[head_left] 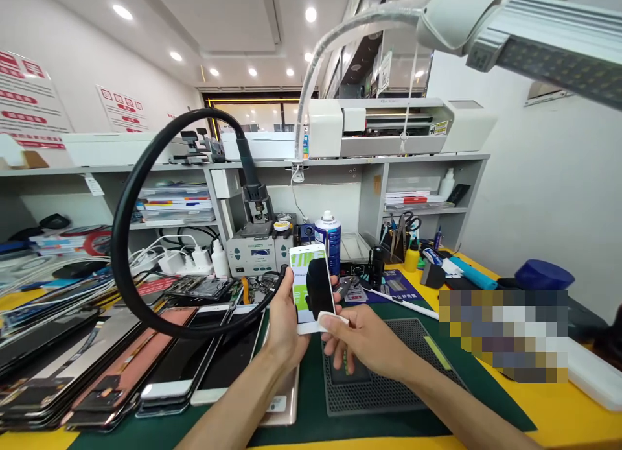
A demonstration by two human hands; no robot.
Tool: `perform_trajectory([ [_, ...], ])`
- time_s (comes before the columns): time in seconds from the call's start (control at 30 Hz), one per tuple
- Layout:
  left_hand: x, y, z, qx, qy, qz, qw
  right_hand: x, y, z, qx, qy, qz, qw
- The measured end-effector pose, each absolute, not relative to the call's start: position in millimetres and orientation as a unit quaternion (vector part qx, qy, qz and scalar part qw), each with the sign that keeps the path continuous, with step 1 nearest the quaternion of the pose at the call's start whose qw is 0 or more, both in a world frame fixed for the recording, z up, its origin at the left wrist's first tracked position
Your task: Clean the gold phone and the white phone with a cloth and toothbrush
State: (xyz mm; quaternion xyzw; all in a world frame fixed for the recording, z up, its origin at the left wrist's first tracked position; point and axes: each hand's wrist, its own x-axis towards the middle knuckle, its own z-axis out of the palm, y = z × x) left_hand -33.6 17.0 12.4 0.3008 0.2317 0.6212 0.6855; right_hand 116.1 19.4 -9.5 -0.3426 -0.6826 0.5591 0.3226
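Observation:
My left hand (282, 325) is closed around a white smartphone (300, 301), held upright over the bench with its screen towards me. The screen is lit with green and white, and a large black shape covers part of its right side. At the phone's lower right corner, my right hand (364, 336) pinches a small white piece (342, 319) that looks like a folded wipe. Its thumb presses it at the corner; the other fingers curl beneath. Below my right hand lies a dark perforated mat (389, 391) on a green work mat (481, 408).
Stacks of phone screens (140, 346) lie to the left. A thick black hose (119, 242) loops from the grey rework station (260, 255) past my left hand. Behind the phone stands a blue spray can (332, 233). A lamp (549, 41) hangs at upper right.

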Motion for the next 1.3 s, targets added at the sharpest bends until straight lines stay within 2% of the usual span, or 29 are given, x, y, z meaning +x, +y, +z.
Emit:
perform_trajectory([
  [0.4, -43, 12, 24, 0.363, 0.173, 0.559, 0.725, 124, 18, -4, -0.325, -0.710, 0.543, 0.310],
  [0.63, -45, 14, 27, 0.344, 0.214, 0.582, 0.705, 134, 28, -1, -0.309, -0.721, 0.571, 0.241],
  [0.83, -58, 29, 25, 0.396, 0.330, 0.628, 0.583, 154, 40, 5, -0.279, -0.688, 0.634, 0.216],
  [0.97, -58, 33, 19, 0.505, 0.472, 0.621, 0.371, 160, 46, 6, -0.271, -0.641, 0.678, 0.237],
  [1.1, -51, 23, 18, 0.539, 0.545, 0.594, 0.243, 161, 50, 4, -0.306, -0.639, 0.657, 0.257],
  [1.2, -46, 17, 15, 0.565, 0.539, 0.587, 0.212, 156, 48, 2, -0.325, -0.657, 0.628, 0.262],
  [1.3, -42, 17, 7, 0.554, 0.489, 0.628, 0.245, 144, 45, -4, -0.325, -0.695, 0.580, 0.274],
])
